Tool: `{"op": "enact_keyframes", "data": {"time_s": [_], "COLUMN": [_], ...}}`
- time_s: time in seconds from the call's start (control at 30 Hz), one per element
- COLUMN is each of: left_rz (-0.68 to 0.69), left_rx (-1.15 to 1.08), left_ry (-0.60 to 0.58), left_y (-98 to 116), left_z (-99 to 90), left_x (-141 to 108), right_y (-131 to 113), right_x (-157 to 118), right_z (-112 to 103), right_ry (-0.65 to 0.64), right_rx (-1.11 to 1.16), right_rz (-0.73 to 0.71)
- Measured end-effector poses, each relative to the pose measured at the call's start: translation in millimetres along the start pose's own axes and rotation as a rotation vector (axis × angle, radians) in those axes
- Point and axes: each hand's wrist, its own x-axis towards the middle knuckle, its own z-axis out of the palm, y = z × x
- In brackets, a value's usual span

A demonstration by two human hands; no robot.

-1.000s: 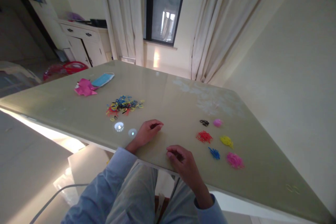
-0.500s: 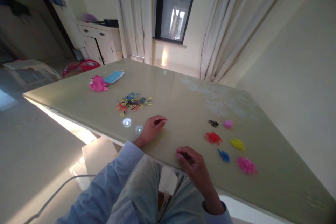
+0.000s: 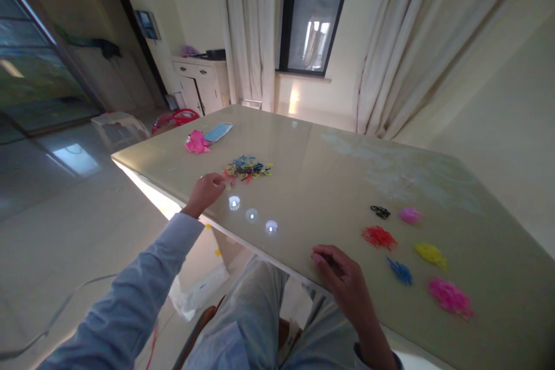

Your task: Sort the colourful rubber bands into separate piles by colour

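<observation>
My left hand [image 3: 208, 191] reaches to the left front edge of a mixed pile of small rubber bands [image 3: 249, 169] in blue, yellow, black and red. Its fingers are drawn together at the red bands; whatever is between them is too small to see. My right hand [image 3: 342, 277] rests at the table's front edge, thumb and fingers curled together, their contents hidden. Right of it lie sorted heaps: black bands [image 3: 380, 211], red bands [image 3: 379, 237], blue bands [image 3: 399, 272], yellow bands [image 3: 430, 255], light pink bands [image 3: 410, 215] and bright pink bands [image 3: 451, 298].
The glossy table [image 3: 303, 185] carries a crumpled pink item [image 3: 198, 141] and a blue face mask [image 3: 219, 132] at its far left. A white cabinet [image 3: 202, 84] stands beyond. White bags [image 3: 195, 289] lie below the front edge.
My left hand has moved left and forward, from the table's middle to the mixed pile. My right hand stays near the front edge. The view has turned left.
</observation>
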Motion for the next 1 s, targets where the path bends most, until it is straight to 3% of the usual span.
{"op": "enact_keyframes", "data": {"time_s": [0.1,0.27,0.67,0.77,0.83,1.0], "left_rz": [-0.016,-0.029,-0.04,-0.077,-0.124,-0.137], "left_rx": [0.087,0.202,0.151,-0.033,-0.262,-0.882], "left_ry": [-0.005,-0.07,-0.016,-0.001,-0.061,-0.335], "left_y": [-8.9,-3.8,-4.9,2.7,15.9,85.9], "left_z": [-0.6,5.5,4.8,-1.4,-5.8,-16.0], "left_x": [4.8,9.5,10.5,5.4,-1.5,-35.4], "right_y": [1.6,2.5,1.0,1.2,0.9,-1.8], "right_x": [0.9,2.1,-1.0,-1.0,-1.2,-2.0], "right_z": [-0.7,0.4,-0.3,0.5,1.6,3.8], "right_ry": [-0.002,-0.004,0.004,-0.001,0.002,0.017], "right_rx": [-0.017,-0.049,-0.095,-0.086,-0.08,-0.084], "right_rz": [-0.018,-0.04,-0.048,-0.051,-0.063,-0.106]}}
